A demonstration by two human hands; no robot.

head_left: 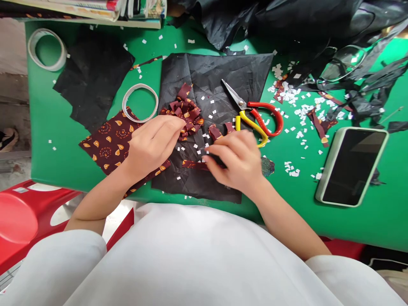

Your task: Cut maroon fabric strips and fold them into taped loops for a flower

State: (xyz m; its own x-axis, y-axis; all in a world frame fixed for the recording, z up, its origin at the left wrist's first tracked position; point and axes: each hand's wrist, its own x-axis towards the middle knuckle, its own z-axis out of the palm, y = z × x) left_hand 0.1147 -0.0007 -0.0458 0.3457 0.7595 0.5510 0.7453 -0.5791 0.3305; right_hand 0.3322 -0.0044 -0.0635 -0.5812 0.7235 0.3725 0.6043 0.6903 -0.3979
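My left hand (156, 142) is closed, fingertips bunched at the lower left edge of a ruffled maroon fabric rosette (188, 112); whatever they pinch is hidden. Under that forearm lies a maroon cloth with orange drop prints (110, 142). My right hand (239, 161) hovers over the black sheet (216, 68), thumb and index tips slightly apart with nothing visible between them. Beneath its fingertips is a narrow maroon strip (194, 165), and short maroon pieces (215, 131) lie just beyond. Scissors with red and yellow handles (263, 117) rest partly open behind this hand.
Two tape rolls (140, 103) sit on the left of the green table (296, 216), near a black cloth piece (95, 72). White paper bits (302, 112) are scattered about. A phone (352, 165) lies at right. Books (95, 10) and black plastic (287, 21) line the back.
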